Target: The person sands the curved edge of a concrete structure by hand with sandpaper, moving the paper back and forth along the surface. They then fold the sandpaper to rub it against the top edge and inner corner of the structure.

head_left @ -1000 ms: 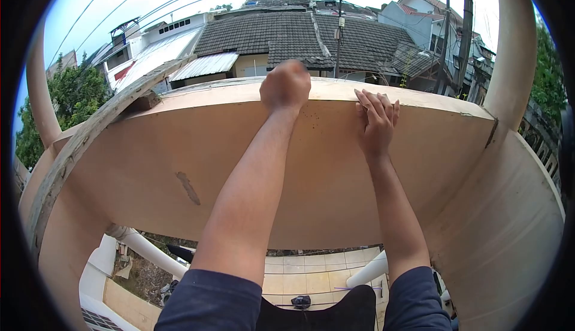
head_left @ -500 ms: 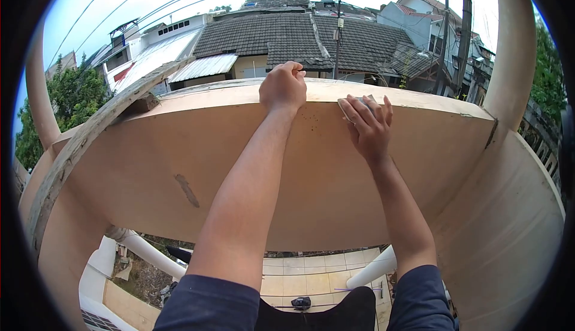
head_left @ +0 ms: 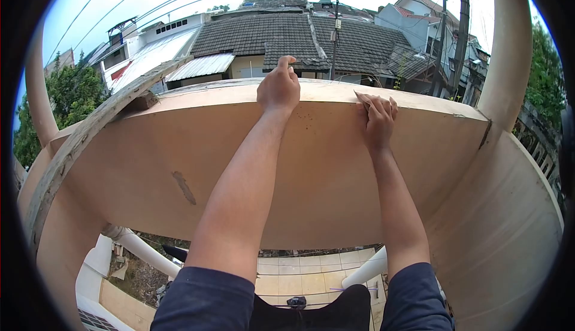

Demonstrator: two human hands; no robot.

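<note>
My left hand (head_left: 279,86) is closed in a loose fist at the top edge of a peach-painted wall (head_left: 335,175). A small dark edge shows between its thumb and forefinger, too small to name. To its right, my right hand (head_left: 378,118) is bent over the same edge, its fingers closed on a thin grey sheet (head_left: 362,98). Only a pointed corner of that sheet sticks out on the left of the fingers; the palm side is hidden. Small dark specks dot the wall face between the hands.
A rough wooden plank (head_left: 78,142) leans across the wall on the left, over a small block (head_left: 142,101). Round columns (head_left: 511,49) stand at both ends. Far below lies a tiled floor (head_left: 311,265) with a dark object (head_left: 296,302). Roofs and overhead wires are beyond.
My right hand has shifted slightly right along the edge, its fingers more bunched and less of the sheet showing. My left forefinger is raised a little; the left hand stays in about the same place.
</note>
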